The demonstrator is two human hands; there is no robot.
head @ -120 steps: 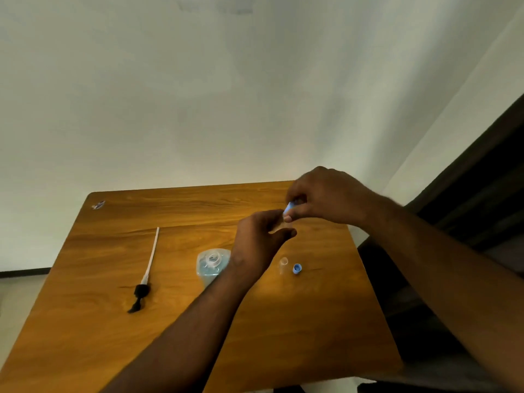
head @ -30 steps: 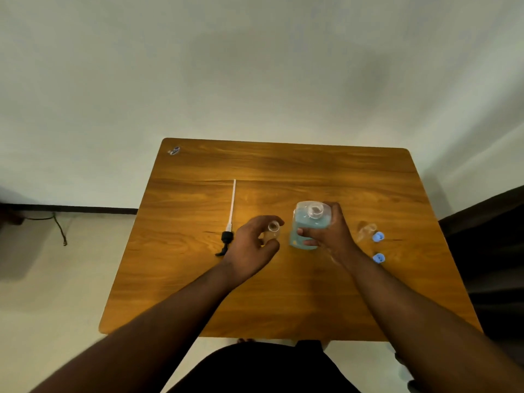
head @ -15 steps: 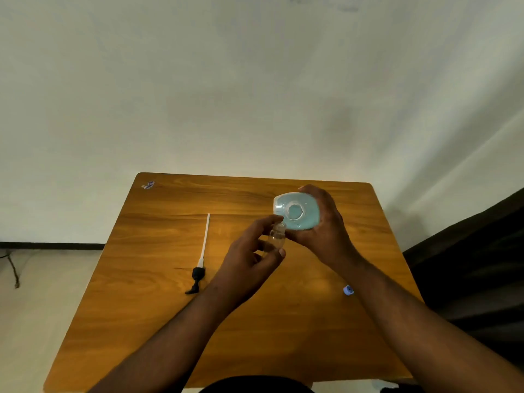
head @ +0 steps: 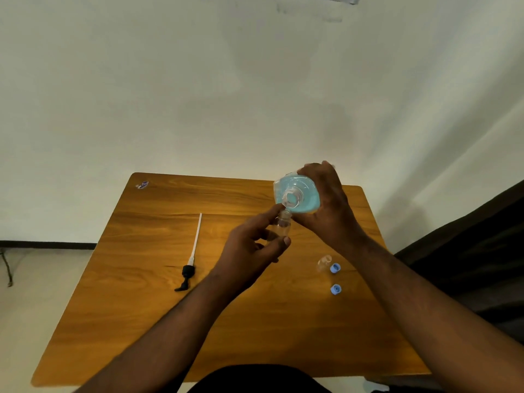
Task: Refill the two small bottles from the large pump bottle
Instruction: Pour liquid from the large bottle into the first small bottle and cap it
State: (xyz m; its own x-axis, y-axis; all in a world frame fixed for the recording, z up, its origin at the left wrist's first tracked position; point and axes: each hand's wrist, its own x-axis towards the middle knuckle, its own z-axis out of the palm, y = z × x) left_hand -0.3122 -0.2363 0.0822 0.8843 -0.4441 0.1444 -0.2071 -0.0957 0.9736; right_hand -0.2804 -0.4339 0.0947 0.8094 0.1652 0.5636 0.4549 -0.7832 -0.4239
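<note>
Blue liquid fills the large bottle (head: pixel 297 197), which the right hand (head: pixel 329 207) grips round its body, tipped so its open neck faces down toward the small bottle (head: pixel 283 226). The left hand (head: pixel 255 251) pinches that clear small bottle just under the neck, above the wooden desk (head: pixel 141 307). A second small bottle (head: pixel 324 262) stands beside two blue caps (head: pixel 335 268) on the right. The pump (head: pixel 189 268) lies flat, well left.

Pump (head: pixel 190 259) lies left on table (head: pixel 136 321); caps (head: pixel 335 268) right, beside a small bottle (head: pixel 323 262).
</note>
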